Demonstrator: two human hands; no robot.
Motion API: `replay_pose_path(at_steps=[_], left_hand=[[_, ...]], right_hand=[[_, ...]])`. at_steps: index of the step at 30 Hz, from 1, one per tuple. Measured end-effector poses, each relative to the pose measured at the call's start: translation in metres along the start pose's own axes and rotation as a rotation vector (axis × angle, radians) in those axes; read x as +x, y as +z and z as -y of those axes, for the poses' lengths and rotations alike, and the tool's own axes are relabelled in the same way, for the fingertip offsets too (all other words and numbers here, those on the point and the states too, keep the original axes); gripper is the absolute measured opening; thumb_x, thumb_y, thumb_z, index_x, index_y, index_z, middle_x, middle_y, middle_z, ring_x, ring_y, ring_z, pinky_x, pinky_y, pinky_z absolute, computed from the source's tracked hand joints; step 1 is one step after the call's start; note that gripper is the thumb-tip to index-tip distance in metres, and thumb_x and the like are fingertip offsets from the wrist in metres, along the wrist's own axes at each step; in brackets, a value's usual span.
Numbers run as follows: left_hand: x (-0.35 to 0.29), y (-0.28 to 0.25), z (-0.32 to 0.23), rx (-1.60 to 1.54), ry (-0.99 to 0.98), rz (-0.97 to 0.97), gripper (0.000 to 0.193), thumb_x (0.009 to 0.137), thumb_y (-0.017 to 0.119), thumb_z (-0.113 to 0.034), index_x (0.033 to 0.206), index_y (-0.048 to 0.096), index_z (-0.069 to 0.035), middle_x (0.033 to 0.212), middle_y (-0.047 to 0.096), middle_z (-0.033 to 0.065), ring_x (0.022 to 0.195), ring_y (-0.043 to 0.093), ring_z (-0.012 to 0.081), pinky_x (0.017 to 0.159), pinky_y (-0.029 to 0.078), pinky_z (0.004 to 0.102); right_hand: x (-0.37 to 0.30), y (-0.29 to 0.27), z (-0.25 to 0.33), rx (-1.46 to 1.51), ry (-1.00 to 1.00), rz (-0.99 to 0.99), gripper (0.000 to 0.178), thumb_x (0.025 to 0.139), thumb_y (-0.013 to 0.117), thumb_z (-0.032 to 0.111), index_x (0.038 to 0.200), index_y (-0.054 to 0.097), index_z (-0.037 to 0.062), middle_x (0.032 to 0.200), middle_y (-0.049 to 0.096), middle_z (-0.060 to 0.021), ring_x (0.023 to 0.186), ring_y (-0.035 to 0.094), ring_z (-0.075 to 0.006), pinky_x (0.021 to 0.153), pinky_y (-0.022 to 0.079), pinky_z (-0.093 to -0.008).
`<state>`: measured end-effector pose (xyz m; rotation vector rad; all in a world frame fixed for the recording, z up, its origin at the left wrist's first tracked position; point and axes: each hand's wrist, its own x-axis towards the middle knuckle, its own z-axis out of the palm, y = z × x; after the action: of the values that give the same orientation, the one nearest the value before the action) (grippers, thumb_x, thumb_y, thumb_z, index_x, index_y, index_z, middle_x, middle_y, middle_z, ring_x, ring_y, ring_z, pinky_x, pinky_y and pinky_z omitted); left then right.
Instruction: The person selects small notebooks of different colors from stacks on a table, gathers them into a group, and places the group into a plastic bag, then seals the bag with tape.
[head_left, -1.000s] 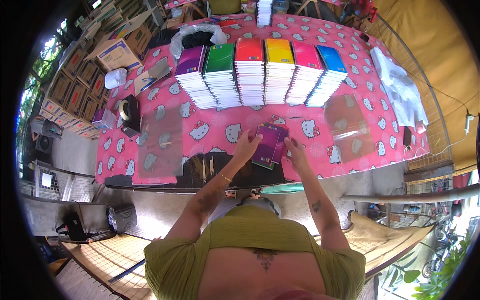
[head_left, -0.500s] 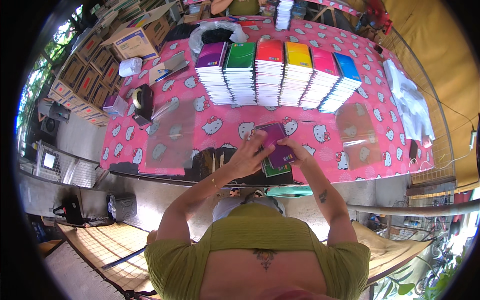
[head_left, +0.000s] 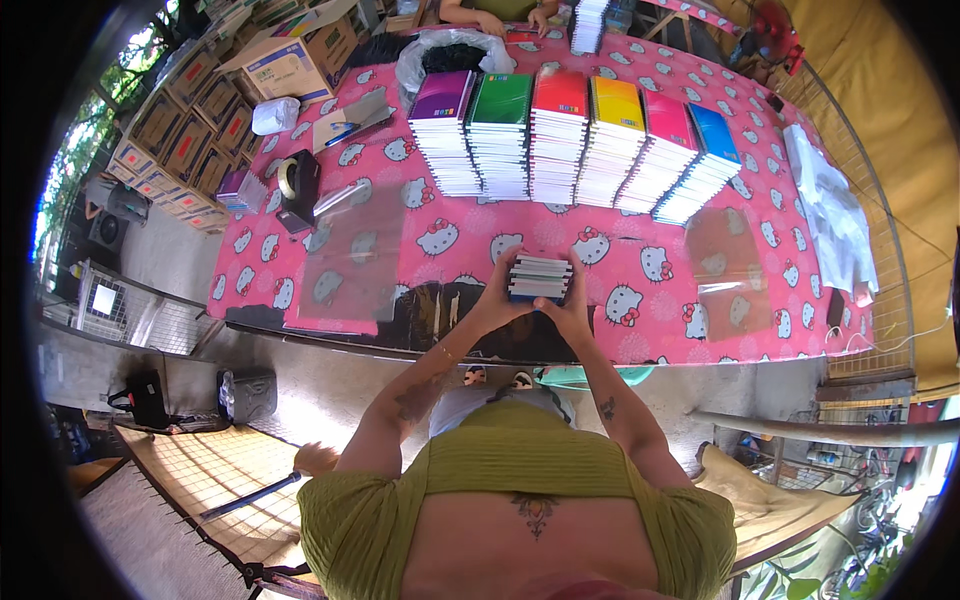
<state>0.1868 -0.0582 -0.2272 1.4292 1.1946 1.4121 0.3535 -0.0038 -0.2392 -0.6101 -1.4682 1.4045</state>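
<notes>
Between my two hands a small stack of notebooks (head_left: 541, 276) stands on edge, its white page edges facing up, near the front edge of the table. My left hand (head_left: 499, 294) is closed along its left side, and my right hand (head_left: 570, 302) grips the right side with the thumb across the near face. The covers are mostly hidden; a blue one shows nearest me. Beyond my hands rise tall stacks of spiral notebooks in a row: purple (head_left: 441, 98), green (head_left: 501, 100), red (head_left: 560, 95), yellow (head_left: 617, 103), pink (head_left: 668, 120) and blue (head_left: 713, 132).
Clear plastic sheets (head_left: 350, 270) lie at left, with more plastic (head_left: 733, 275) at right. A tape dispenser (head_left: 297, 190), a small notebook pile (head_left: 241, 190) and an open carton (head_left: 295, 65) are farther left. White plastic bags (head_left: 825, 205) hang over the right edge. Another person's hands (head_left: 510, 22) rest across the table.
The notebooks, held flat with purple and green covers showing, are now upright and squared between both palms. My left hand has moved from over the covers to their side. The view has shifted slightly.
</notes>
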Motion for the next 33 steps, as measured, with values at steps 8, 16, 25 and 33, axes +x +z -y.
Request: replay_pose_path(at_steps=[8, 16, 25, 33], left_hand=[[0.002, -0.005, 0.001, 0.09, -0.169, 0.029, 0.097, 0.065, 0.085, -0.013, 0.144, 0.028, -0.007, 0.134, 0.047, 0.0157, 0.126, 0.05, 0.0293, 0.104, 0.044, 0.0409], [0.001, -0.006, -0.012, 0.469, -0.133, 0.034, 0.09, 0.064, 0.087, -0.025, 0.133, 0.034, -0.003, 0.117, 0.057, 0.022, 0.116, 0.057, 0.0412, 0.096, 0.048, 0.0439], [0.017, -0.036, -0.076, 0.993, -0.24, 0.386, 0.121, 0.065, 0.084, -0.055, 0.15, 0.022, 0.006, 0.15, 0.035, 0.0282, 0.142, 0.034, 0.0398, 0.115, 0.028, 0.0518], [0.028, 0.029, -0.1, 1.26, 0.257, 0.293, 0.113, 0.07, 0.078, -0.057, 0.144, 0.028, 0.012, 0.149, 0.031, 0.0332, 0.141, 0.03, 0.0462, 0.114, 0.027, 0.0547]], right_hand=[[0.013, 0.004, 0.013, 0.055, 0.058, 0.04, 0.098, 0.067, 0.09, 0.015, 0.146, 0.032, 0.006, 0.128, 0.053, -0.0111, 0.12, 0.054, -0.0229, 0.1, 0.047, -0.0382], [0.013, 0.004, 0.009, -0.083, 0.034, 0.092, 0.09, 0.065, 0.091, 0.015, 0.137, 0.038, 0.0075, 0.121, 0.059, -0.0094, 0.116, 0.057, -0.0219, 0.098, 0.049, -0.0376], [0.016, -0.025, 0.013, -0.152, 0.288, 0.291, 0.088, 0.06, 0.095, 0.016, 0.133, 0.046, 0.0059, 0.122, 0.063, -0.0099, 0.114, 0.061, -0.0204, 0.099, 0.048, -0.0368], [0.023, -0.034, -0.003, -0.312, 0.296, 0.324, 0.077, 0.066, 0.09, 0.02, 0.13, 0.049, 0.0061, 0.119, 0.064, -0.0094, 0.11, 0.062, -0.0201, 0.093, 0.05, -0.0376]])
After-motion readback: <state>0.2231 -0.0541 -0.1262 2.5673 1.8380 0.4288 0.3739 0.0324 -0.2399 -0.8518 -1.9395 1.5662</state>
